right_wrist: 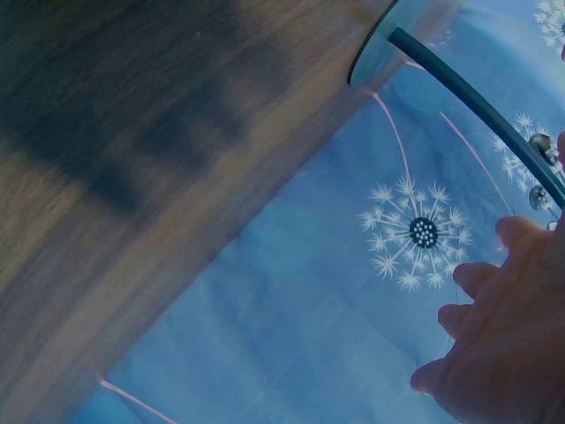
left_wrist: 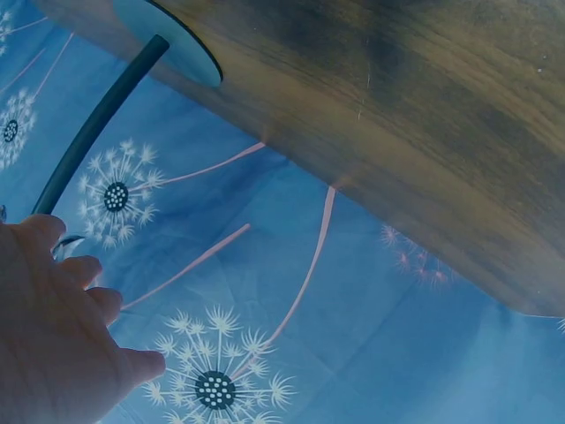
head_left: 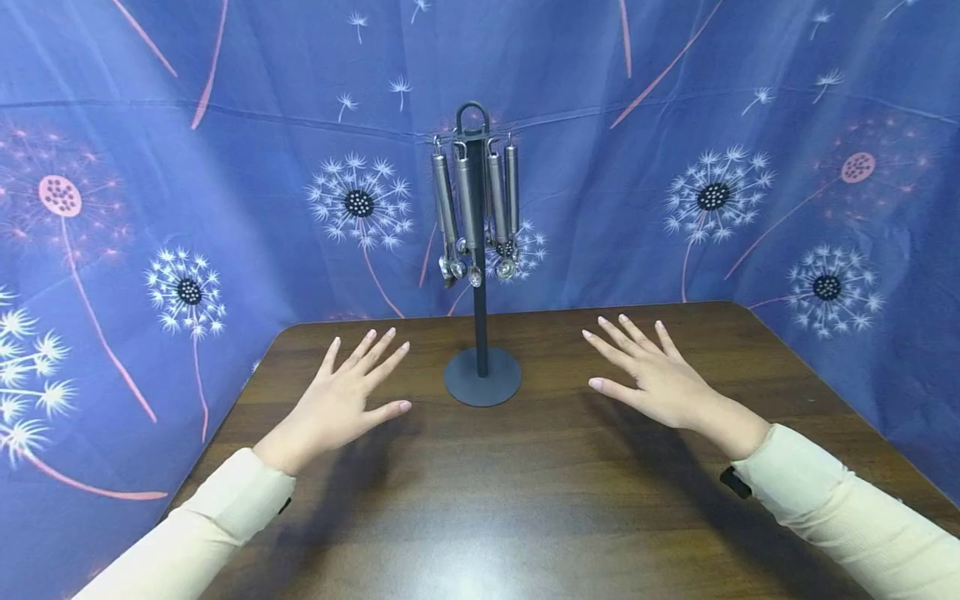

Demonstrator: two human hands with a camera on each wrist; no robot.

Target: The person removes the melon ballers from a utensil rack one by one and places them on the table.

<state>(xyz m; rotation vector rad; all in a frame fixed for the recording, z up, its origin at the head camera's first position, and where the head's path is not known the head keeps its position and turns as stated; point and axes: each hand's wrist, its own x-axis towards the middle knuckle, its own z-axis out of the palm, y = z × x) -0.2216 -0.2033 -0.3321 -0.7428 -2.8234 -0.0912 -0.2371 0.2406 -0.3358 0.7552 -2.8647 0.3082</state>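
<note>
A dark stand [head_left: 481,325] with a round base [head_left: 483,377] stands upright toward the back of the table. From hooks at its top hang several metal utensils [head_left: 468,200] with cylindrical grey handles and small spoon-like ends; their exact kinds are too small to tell. Left of the stand, my left hand [head_left: 341,404] hovers over the table with fingers spread, holding nothing. On the other side, my right hand [head_left: 660,379] is likewise spread above the wood and holds nothing. Neither hand touches the stand. Both wrist views show the hands from behind, with the stand's pole [left_wrist: 101,124] beyond.
The brown wooden table [head_left: 480,475] has rounded back corners. A blue cloth [head_left: 570,200] with dandelion prints hangs behind it and along both sides. Pale sleeves cover both forearms, and a dark strap [head_left: 735,482] shows at the right cuff.
</note>
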